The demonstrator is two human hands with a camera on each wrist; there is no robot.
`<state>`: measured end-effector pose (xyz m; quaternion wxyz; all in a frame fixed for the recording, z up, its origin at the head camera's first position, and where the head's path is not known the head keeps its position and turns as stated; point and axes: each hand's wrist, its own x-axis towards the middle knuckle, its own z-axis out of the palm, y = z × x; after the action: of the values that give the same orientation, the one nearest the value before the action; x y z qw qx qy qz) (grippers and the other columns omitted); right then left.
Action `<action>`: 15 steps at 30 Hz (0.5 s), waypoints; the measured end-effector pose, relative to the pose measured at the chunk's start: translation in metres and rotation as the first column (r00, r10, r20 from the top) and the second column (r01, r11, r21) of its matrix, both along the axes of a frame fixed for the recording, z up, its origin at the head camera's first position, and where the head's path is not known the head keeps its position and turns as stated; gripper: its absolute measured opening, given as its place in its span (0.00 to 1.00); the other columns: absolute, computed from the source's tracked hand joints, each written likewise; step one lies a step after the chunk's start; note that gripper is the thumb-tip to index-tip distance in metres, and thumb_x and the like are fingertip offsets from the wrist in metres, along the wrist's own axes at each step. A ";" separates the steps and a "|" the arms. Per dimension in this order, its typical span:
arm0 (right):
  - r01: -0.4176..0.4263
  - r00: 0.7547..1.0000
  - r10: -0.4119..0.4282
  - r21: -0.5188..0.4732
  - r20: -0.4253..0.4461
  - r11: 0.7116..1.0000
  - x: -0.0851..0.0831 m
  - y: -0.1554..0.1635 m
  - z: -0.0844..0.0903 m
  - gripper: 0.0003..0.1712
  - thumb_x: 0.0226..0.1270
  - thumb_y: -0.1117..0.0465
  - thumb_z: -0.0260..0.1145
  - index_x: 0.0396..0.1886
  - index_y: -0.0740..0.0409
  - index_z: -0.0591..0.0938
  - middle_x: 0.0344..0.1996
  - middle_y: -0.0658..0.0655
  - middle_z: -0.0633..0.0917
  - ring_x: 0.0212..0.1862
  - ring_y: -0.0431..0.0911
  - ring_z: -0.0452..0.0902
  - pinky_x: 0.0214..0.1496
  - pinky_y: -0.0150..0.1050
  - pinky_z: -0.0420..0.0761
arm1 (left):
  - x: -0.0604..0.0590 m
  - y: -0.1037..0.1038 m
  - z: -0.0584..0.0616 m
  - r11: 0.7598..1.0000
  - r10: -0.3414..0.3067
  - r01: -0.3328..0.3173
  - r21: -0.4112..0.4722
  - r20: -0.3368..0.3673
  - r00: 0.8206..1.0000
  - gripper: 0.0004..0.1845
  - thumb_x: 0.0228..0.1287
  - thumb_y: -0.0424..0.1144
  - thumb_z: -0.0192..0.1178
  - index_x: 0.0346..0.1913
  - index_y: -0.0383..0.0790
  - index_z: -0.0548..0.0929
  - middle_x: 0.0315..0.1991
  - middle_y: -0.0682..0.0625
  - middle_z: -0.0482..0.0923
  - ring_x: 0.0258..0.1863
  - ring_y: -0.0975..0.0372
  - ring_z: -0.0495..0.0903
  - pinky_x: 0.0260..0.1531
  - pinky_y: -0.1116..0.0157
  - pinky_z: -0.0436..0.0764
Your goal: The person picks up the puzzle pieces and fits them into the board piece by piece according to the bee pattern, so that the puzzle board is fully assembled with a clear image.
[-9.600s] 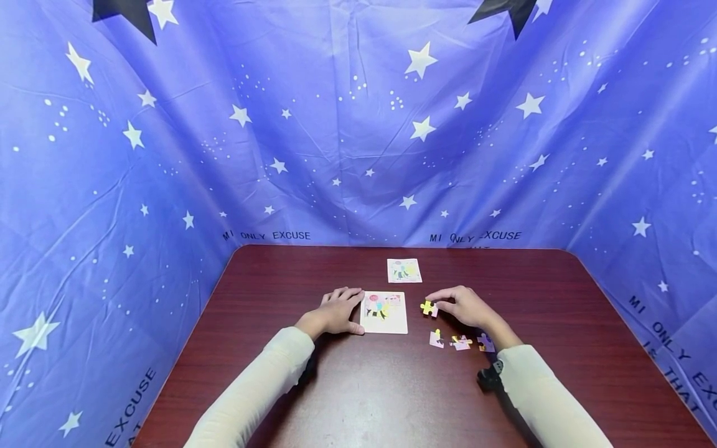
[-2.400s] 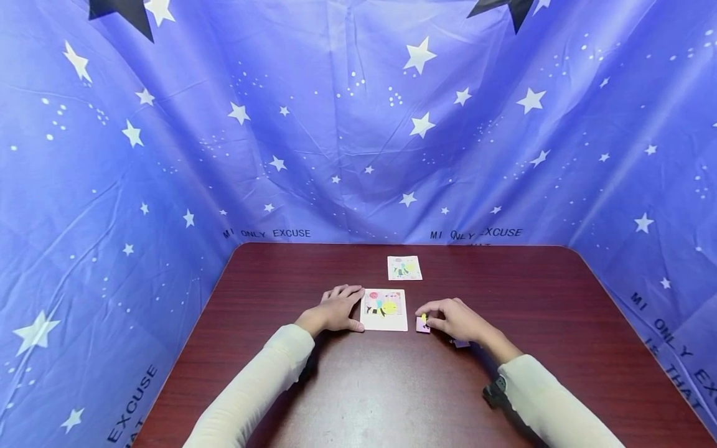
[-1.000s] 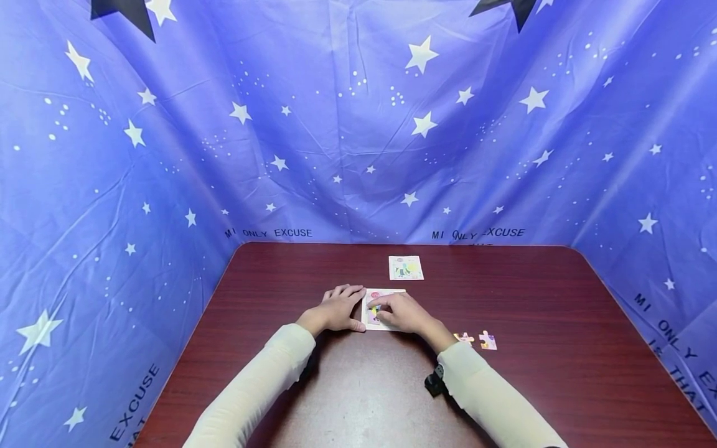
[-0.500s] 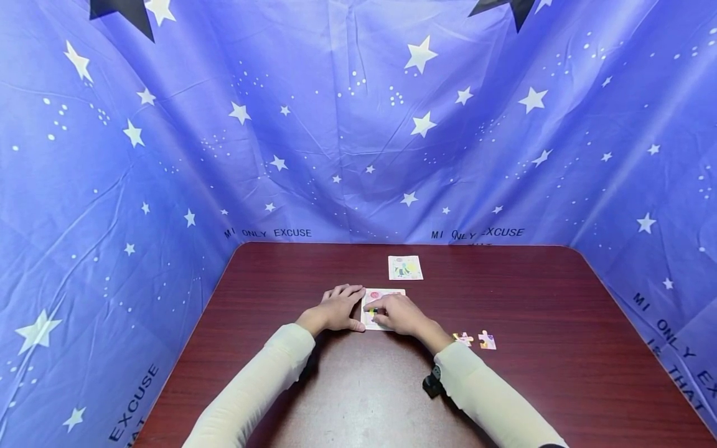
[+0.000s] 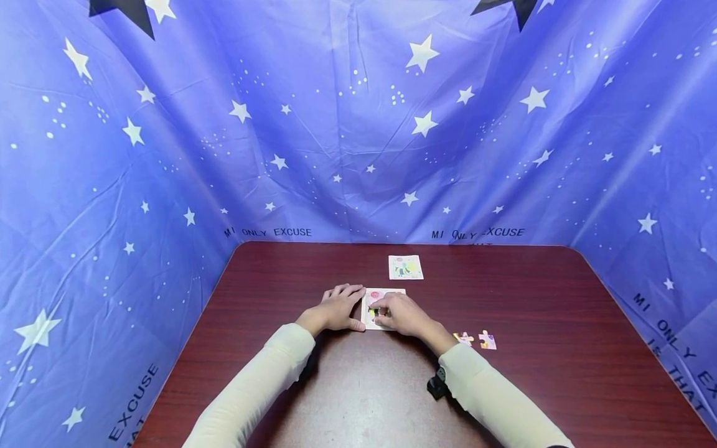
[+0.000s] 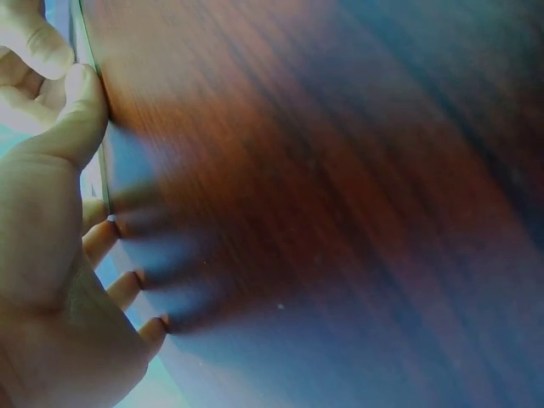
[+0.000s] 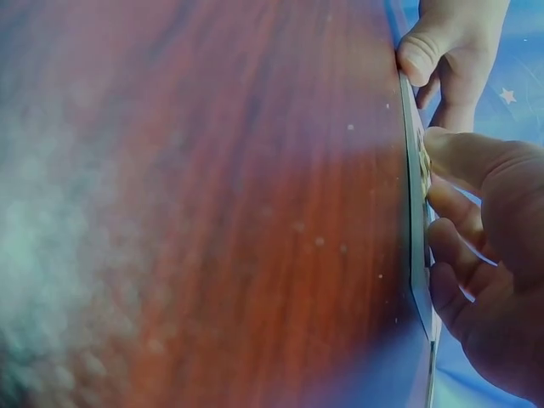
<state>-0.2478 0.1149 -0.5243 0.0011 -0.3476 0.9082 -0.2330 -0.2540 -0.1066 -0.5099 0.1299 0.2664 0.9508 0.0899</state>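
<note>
A square white puzzle board (image 5: 385, 290) lies flat on the table, partly covered by my right hand. My left hand (image 5: 338, 309) rests along its left edge, fingers spread, thumb (image 6: 85, 102) touching the rim. Over the board, my right hand (image 5: 404, 313) pinches a pink and yellow jigsaw piece (image 5: 372, 318) between thumb and index finger, low against the board's left part. In the right wrist view the thumb (image 7: 467, 157) is down at that piece, and the other fingers are loosely curled by the board's edge. Most of the picture is hidden under the right hand.
Two loose jigsaw pieces lie right of the board: a pink and yellow one (image 5: 463, 339) near the right sleeve and a pink and purple one (image 5: 487, 340). A printed bee card (image 5: 406, 267) lies behind the board. Starry blue cloth (image 5: 358, 155) surrounds the dark red table (image 5: 532, 298).
Earlier, my right hand picked up jigsaw pieces right of the board; it has since carried one left onto the board. In the last second it shifts only slightly there. My left hand has stayed put.
</note>
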 end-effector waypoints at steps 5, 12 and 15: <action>-0.012 0.999 0.013 0.040 -0.030 0.999 0.001 -0.002 0.001 0.17 0.62 0.56 0.75 0.50 0.53 0.90 0.37 0.50 0.88 0.38 0.40 0.80 0.44 0.39 0.79 | -0.001 0.000 -0.001 1.000 -0.001 0.001 0.003 0.004 1.000 0.54 0.57 0.67 0.67 0.80 0.44 0.59 0.80 0.49 0.58 0.79 0.43 0.56 0.70 0.40 0.63; 0.005 1.000 -0.004 0.036 -0.029 0.999 0.002 -0.005 0.002 0.16 0.60 0.56 0.76 0.48 0.52 0.91 0.35 0.49 0.88 0.37 0.41 0.80 0.41 0.39 0.79 | -0.002 0.000 -0.004 1.000 0.001 -0.001 -0.002 -0.004 1.000 0.54 0.57 0.67 0.67 0.80 0.43 0.60 0.80 0.48 0.58 0.78 0.44 0.57 0.70 0.40 0.63; 0.008 1.000 -0.008 0.017 -0.020 1.000 0.001 -0.005 0.001 0.16 0.58 0.57 0.77 0.47 0.52 0.92 0.31 0.49 0.87 0.33 0.39 0.78 0.37 0.36 0.77 | -0.003 0.000 -0.005 1.000 0.003 -0.003 -0.005 -0.005 1.000 0.54 0.57 0.67 0.67 0.80 0.43 0.60 0.80 0.48 0.58 0.78 0.44 0.57 0.70 0.40 0.63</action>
<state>-0.2464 0.1097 -0.5230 -0.0060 -0.3463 0.9115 -0.2218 -0.2568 -0.1070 -0.5146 0.1282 0.2648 0.9518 0.0869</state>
